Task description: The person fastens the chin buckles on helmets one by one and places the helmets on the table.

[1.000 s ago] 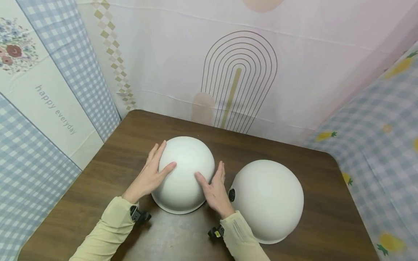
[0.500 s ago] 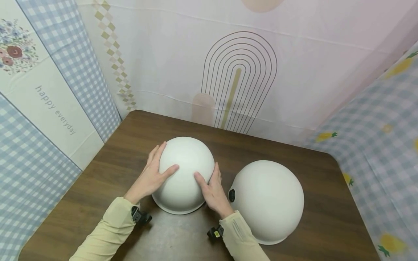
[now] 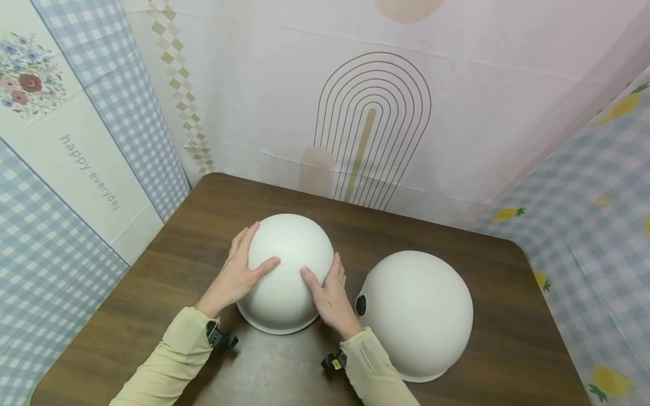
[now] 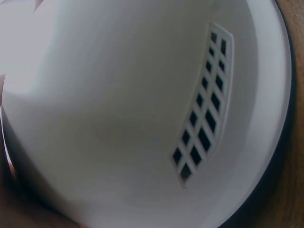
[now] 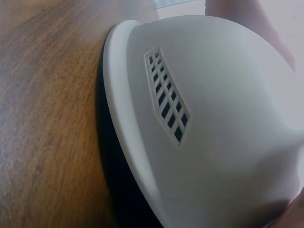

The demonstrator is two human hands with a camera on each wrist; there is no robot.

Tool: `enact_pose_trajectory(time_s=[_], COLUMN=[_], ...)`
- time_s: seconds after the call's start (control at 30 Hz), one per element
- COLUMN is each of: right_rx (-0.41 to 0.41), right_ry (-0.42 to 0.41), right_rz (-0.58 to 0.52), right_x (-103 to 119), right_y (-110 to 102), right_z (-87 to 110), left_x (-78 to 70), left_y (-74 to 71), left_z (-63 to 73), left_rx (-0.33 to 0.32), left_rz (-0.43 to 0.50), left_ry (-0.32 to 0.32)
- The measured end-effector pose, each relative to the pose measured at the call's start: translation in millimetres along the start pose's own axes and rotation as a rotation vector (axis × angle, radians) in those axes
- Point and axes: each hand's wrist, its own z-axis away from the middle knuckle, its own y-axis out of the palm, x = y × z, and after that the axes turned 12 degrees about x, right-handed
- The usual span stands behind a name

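A white domed helmet [image 3: 291, 242] with a flared rim stands dome up on the table. My left hand [image 3: 235, 282] holds its left side, thumb on the near face and fingers around the far left. On the right side my right hand [image 3: 332, 296] holds it likewise, thumb on the near face. The left wrist view shows a lattice vent [image 4: 204, 104] close to the rim; another lattice vent [image 5: 166, 97] appears in the right wrist view. A second white helmet [image 3: 418, 310], with a black oval piece [image 3: 361, 305] on its left, stands beside my right forearm.
The brown wooden table [image 3: 487, 265] has a worn grey patch [image 3: 264, 369] at its near side. A patterned cloth [image 3: 269, 84] hangs behind it, with checked cloths at the left and right.
The fingers of my right hand have come in against the helmet's right side. My left thumb has slid slightly right. Both helmets remain in place.
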Motion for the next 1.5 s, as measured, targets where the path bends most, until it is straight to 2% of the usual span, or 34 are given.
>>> enact_pose_trajectory(time_s=[0.3,0.47,0.8,1.13,1.5], right_rx=[-0.020,-0.046,-0.049,-0.070,-0.090], right_ry=[0.007,-0.003,-0.031,-0.056,-0.087], right_rz=[0.045,0.071,0.102,0.099,0.117], right_x=[3,6,10,18,25], right_y=[1,0,-2,-8,-11], right_z=[0.7,1.2,1.9,1.7,2.7], left_x=[-0.1,-1.5,-0.1,-2.2,-2.2], left_y=[0.6,0.7,-1.6,-4.9,-5.2], left_z=[0.7,0.7,-0.7,-1.2,-0.5], left_rx=[-0.003,-0.007,-0.031,-0.045,-0.041], left_rz=[0.020,0.030,0.036,0.081,0.123], left_ry=[-0.011,-0.024,-0.033,-0.029,-0.060])
